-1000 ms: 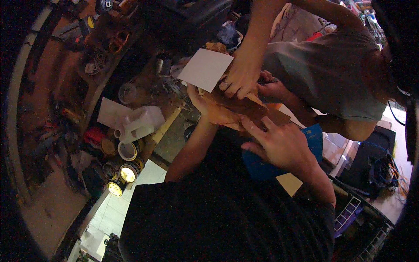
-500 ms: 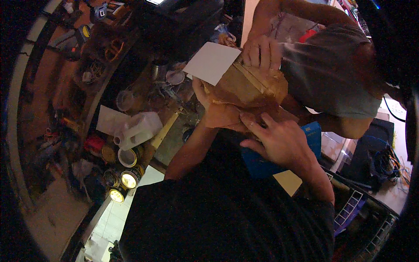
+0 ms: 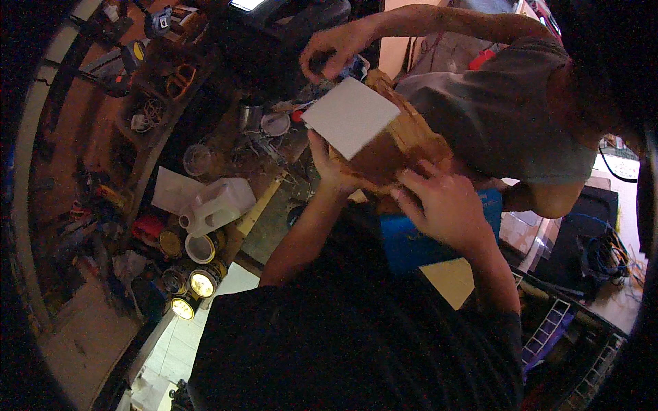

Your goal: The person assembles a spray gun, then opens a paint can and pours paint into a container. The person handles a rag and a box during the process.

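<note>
Left hand (image 3: 334, 172) at brown paper (image 3: 415, 130) edge

No legible text or numbers

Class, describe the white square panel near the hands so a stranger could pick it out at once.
Find the big black cloth shirt in the lower middle, then look up to the bare left hand. Just above that hand, overlapping crumpled brown paper in the view, is the flat white square panel. It is brighter than the pale sheet farther left, partly behind a translucent plastic jug.
</note>
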`<action>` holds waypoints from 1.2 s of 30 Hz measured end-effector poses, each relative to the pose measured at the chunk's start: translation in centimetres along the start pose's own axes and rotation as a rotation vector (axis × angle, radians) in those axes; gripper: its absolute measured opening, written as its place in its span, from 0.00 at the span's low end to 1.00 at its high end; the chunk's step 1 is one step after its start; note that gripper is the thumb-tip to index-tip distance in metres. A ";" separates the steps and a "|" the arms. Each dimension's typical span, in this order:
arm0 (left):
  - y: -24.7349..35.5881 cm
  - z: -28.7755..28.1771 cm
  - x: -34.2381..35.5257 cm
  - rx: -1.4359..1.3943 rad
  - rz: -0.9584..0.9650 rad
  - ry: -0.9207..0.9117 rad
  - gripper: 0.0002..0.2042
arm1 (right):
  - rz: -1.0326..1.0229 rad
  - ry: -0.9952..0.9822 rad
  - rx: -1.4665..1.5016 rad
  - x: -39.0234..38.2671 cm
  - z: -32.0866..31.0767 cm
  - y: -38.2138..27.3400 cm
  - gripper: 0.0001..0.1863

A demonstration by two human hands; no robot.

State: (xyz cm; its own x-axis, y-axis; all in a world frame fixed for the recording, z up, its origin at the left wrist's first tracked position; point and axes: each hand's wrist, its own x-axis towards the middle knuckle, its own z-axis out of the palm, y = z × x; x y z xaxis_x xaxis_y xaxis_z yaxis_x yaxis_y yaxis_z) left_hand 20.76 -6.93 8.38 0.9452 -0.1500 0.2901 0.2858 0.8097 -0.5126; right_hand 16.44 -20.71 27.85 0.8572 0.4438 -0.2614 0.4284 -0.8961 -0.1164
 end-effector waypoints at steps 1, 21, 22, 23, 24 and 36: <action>-0.1 0.0 -0.4 0.094 -0.002 0.014 0.41 | -0.008 0.061 0.023 0.4 0.9 0.7 0.17; -2.3 1.2 -1.5 0.874 -0.195 0.499 0.30 | 0.093 0.116 0.444 1.4 1.1 4.9 0.20; -2.6 1.1 -1.1 0.812 -0.182 0.513 0.29 | 0.111 0.154 0.510 1.1 0.7 5.5 0.20; -3.0 1.2 -0.8 0.890 -0.127 0.555 0.28 | 0.176 0.215 0.546 0.7 0.5 6.3 0.20; -4.1 2.7 0.0 0.968 -0.076 0.598 0.27 | 0.245 0.276 0.584 0.3 0.4 7.1 0.20; -3.5 0.1 3.9 0.781 -0.095 0.456 0.20 | 0.508 0.728 0.802 -3.3 -2.5 12.4 0.18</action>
State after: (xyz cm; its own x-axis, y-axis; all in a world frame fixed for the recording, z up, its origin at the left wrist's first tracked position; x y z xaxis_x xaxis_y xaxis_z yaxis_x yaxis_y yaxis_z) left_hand 23.46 -10.36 11.38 0.9415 -0.3112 -0.1295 0.3342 0.9116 0.2392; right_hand 19.65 -33.22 29.66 0.9482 -0.2927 0.1234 -0.0850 -0.6080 -0.7894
